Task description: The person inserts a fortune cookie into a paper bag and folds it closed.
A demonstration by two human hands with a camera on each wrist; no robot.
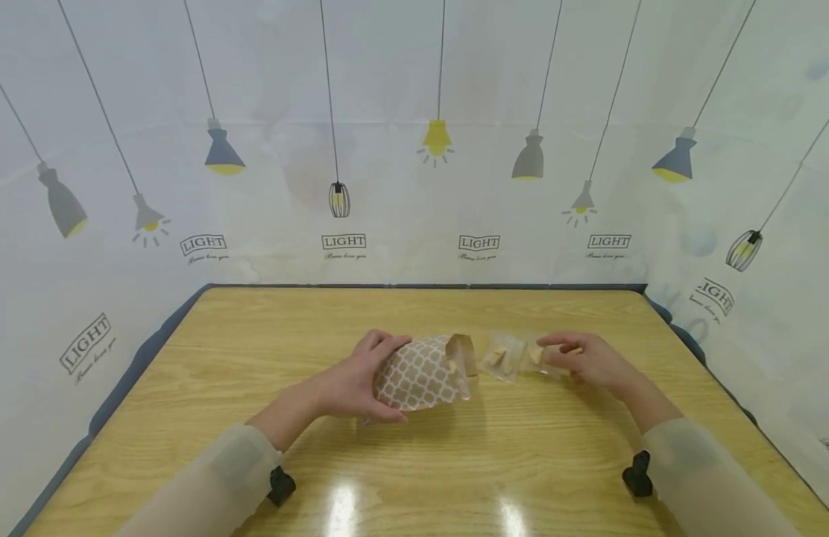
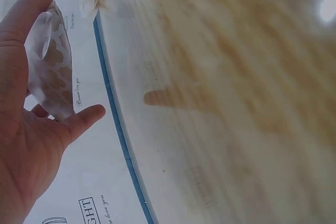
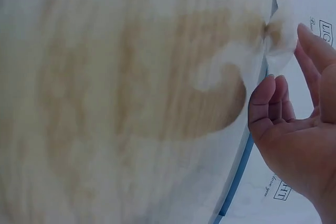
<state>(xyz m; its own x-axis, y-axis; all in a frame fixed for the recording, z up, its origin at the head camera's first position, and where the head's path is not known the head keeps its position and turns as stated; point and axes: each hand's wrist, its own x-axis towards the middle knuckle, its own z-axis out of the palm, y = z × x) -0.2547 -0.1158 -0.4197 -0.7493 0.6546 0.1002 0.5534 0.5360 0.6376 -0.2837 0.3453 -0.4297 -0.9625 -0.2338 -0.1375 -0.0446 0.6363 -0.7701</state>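
In the head view my left hand (image 1: 354, 377) holds a tan paper bag (image 1: 417, 377) with a white lattice pattern, fingers and thumb spread around its closed end. The bag lies tilted on its side, its open mouth facing right. Just right of the mouth lie two clear packets, a left one (image 1: 502, 358) and a right one (image 1: 537, 354), each with a tan folded piece like a fortune cookie inside. My right hand (image 1: 589, 362) is at the right packet, fingertips at its edge. The right wrist view has thumb and fingers apart beside a clear wrapper (image 3: 281, 30).
Both hands are over a glossy wooden table (image 1: 421, 470) with a dark blue edge (image 1: 421, 286). White sheeting (image 1: 388, 89) printed with hanging lamps encloses its back and sides. Black straps or mounts sit at both wrists, below light sleeves (image 1: 710, 462).
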